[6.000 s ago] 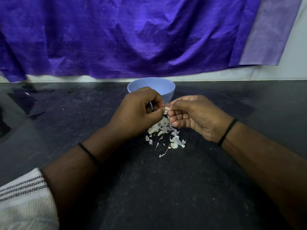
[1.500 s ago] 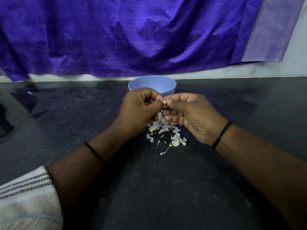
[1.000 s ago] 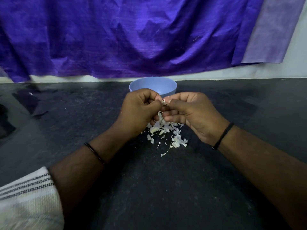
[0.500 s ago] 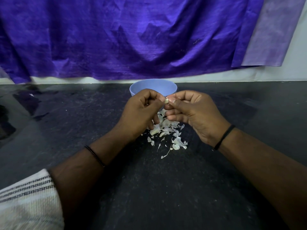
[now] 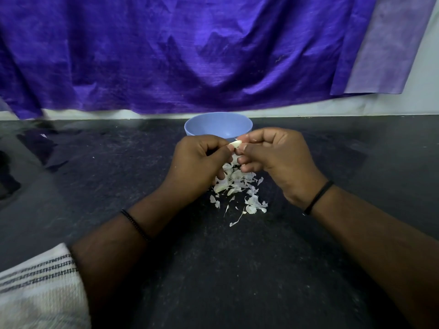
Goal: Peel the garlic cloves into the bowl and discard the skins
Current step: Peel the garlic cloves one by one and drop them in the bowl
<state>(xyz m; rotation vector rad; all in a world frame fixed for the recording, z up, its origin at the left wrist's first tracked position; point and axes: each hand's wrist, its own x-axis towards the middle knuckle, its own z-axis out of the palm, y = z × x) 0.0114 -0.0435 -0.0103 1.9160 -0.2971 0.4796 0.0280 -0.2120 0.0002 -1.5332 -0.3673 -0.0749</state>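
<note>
Both forearms are bare. The left wrist carries a thin black beaded bracelet [image 5: 134,224], the right wrist a plain black band [image 5: 318,197]. A white woven sleeve [image 5: 40,288] with 3 dark stripes covers the left upper arm.

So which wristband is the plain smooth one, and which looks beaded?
The smooth black band is on the right wrist, behind the right hand. The band on the left wrist looks beaded and thinner.
</note>
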